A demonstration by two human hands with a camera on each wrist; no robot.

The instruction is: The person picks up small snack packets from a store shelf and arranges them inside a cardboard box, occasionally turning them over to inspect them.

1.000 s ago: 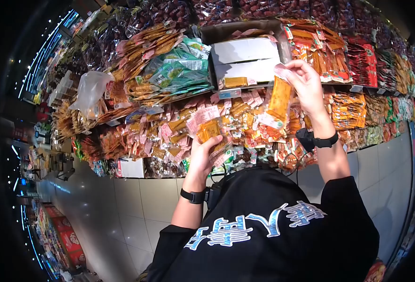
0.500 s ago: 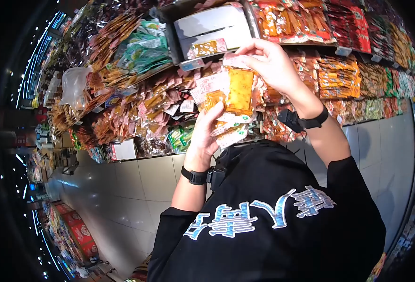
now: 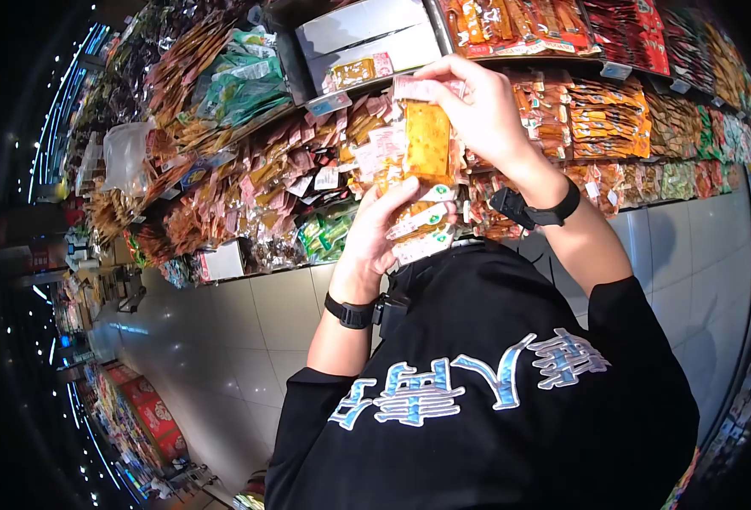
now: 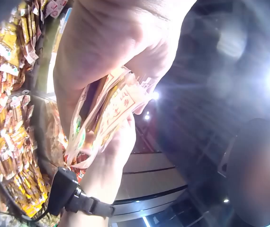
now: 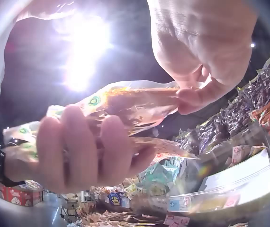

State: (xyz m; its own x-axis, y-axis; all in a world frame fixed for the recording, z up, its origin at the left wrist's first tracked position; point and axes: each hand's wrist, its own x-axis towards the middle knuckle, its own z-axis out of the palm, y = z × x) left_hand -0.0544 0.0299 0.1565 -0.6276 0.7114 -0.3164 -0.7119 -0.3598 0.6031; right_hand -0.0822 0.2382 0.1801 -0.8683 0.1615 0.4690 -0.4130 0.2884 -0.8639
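Observation:
In the head view my left hand (image 3: 371, 234) grips a small stack of clear snack packets (image 3: 421, 246) with pink labels and yellow-brown slabs inside. My right hand (image 3: 486, 110) pinches the pink-labelled top end of another packet (image 3: 428, 140), whose flat golden slab shows through the film. This packet overlaps the stack, its lower end beside the left thumb. From the right wrist, the left fingers (image 5: 73, 151) curl around the packets and the right thumb and fingertips hold the far end of the upper one. The left wrist view shows the packets' labels (image 4: 118, 111) edge-on between the hands.
A sloping display of loose snack packets (image 3: 273, 178) lies in front. Behind it stands a dark-edged bin with white boxes (image 3: 371, 38) and one packet (image 3: 360, 72). Green bags (image 3: 248, 76) are left of it, orange and red packs (image 3: 609, 119) right. A tiled floor (image 3: 286, 310) runs below.
My right hand has brought its packet leftward from over the display onto the stack in my left hand. The head view has shifted, and the display sits higher and further left.

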